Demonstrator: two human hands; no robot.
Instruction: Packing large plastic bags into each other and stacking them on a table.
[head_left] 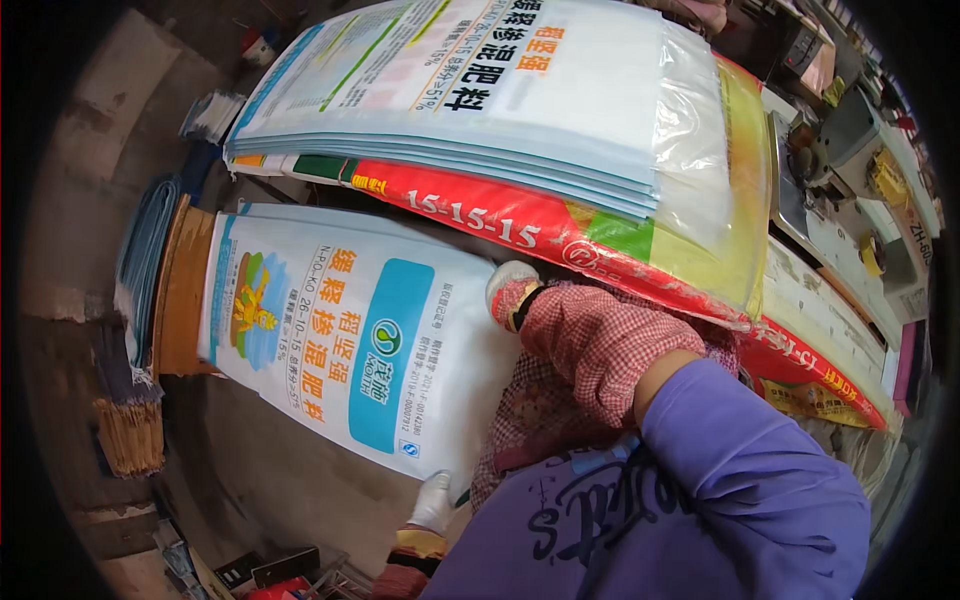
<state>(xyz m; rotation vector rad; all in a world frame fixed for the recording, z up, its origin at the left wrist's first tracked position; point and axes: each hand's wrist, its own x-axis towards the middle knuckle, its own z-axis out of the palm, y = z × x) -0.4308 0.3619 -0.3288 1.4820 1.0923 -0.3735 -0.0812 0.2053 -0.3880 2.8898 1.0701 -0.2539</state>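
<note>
A white woven sack with blue and orange print lies flat in front of me, its far end resting on a round brown stand. My right hand, in a white glove with a checked sleeve cover, grips the sack's right edge just below the red sacks. Low down, my left hand, also gloved, holds the sack's near corner. A thick stack of white printed sacks lies above, on top of red and yellow sacks.
A sewing machine stands on a white bench at the right. Folded blue sacks and a frayed brown bundle lie at the left on the concrete floor. Small boxes sit at the bottom.
</note>
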